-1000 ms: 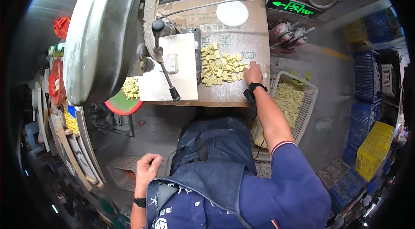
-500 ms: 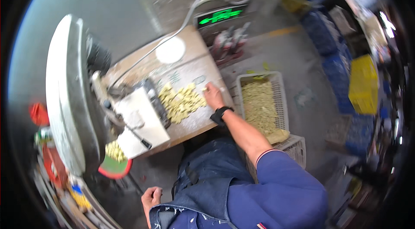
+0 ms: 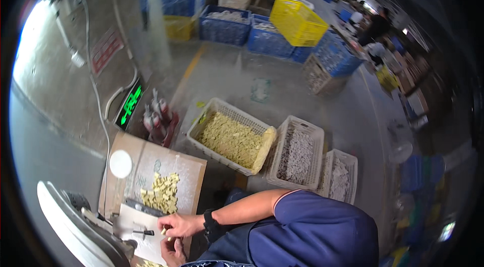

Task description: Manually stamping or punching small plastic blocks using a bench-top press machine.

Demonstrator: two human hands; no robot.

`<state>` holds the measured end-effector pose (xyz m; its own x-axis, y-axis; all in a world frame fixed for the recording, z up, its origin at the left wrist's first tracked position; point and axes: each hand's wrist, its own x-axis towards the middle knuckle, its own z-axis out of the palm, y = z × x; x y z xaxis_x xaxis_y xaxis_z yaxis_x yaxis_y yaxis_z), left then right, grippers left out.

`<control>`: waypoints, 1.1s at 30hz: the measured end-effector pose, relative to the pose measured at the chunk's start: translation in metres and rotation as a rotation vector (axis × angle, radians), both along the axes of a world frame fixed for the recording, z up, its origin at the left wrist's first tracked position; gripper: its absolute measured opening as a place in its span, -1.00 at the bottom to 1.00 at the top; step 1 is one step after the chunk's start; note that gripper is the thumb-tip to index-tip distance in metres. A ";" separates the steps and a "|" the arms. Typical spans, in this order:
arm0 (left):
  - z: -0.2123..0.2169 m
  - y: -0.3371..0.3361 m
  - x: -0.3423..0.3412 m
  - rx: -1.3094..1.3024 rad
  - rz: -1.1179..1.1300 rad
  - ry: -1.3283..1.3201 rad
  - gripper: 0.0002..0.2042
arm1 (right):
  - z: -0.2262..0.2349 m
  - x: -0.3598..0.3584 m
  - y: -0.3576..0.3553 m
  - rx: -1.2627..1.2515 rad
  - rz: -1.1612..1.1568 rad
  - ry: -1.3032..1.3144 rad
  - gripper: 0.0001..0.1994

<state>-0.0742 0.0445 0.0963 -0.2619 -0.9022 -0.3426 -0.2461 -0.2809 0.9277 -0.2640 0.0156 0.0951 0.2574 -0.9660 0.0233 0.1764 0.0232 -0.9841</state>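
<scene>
My right hand (image 3: 182,225), with a black band at its wrist, is closed on a small yellow block (image 3: 164,230) by the near edge of a white plate (image 3: 133,221). Just below it, my left hand (image 3: 174,253) has its fingers bent inward, close to the right fingertips; a pale bit shows between the hands, and what the left fingers hold is unclear. The plate belongs to a machine with a large rounded housing (image 3: 65,226) and a black-handled lever (image 3: 146,232). A pile of similar yellow blocks (image 3: 162,191) lies beyond the plate on the worktable (image 3: 189,173).
A round white disc (image 3: 121,163) lies on the table. Rightward on the floor stand a crate of yellow pieces (image 3: 194,133) and two pale crates of greyish pieces, the nearer being a crate (image 3: 312,166). Red extinguishers (image 3: 156,121) stand beside a green-lit sign (image 3: 130,104). Stacked crates and people are farther back.
My right hand has moved from the block pile to the white plate's edge. My left hand has come up from beside my body to meet it. The view has swung right.
</scene>
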 end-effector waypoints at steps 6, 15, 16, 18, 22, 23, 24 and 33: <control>-0.013 -0.018 0.024 -0.141 -0.129 -0.125 -0.75 | 0.022 0.008 0.016 -0.044 -0.057 0.064 -0.83; -0.004 -0.043 0.020 -0.192 -0.151 0.012 -0.68 | 0.042 0.010 0.022 -0.190 -0.161 0.170 -0.78; -0.004 -0.045 0.018 -0.192 -0.150 0.029 -0.67 | 0.046 0.009 0.024 -0.195 -0.166 0.175 -0.78; -0.004 -0.046 0.021 -0.186 -0.134 0.059 -0.65 | 0.062 0.007 0.029 -0.205 -0.139 0.210 -0.78; -0.009 -0.029 0.046 -0.148 -0.023 0.086 -0.61 | 0.066 0.019 0.026 -0.155 -0.040 0.179 -0.80; -0.011 -0.014 0.058 -0.125 0.032 0.077 -0.60 | 0.061 0.021 0.025 -0.123 -0.001 0.178 -0.80; -0.005 -0.006 0.053 -0.259 0.095 0.078 -0.78 | 0.057 0.025 0.026 -0.161 -0.010 0.069 -0.84; 0.086 -0.011 0.012 -0.635 0.087 -0.149 -0.83 | 0.067 0.018 0.022 0.153 -0.005 -0.214 -0.83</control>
<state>-0.0625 0.0330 0.1822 -0.1697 -0.9568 0.2363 -0.3862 0.2851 0.8772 -0.2457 0.0377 0.1625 0.2574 -0.9638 -0.0701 0.3807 0.1678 -0.9093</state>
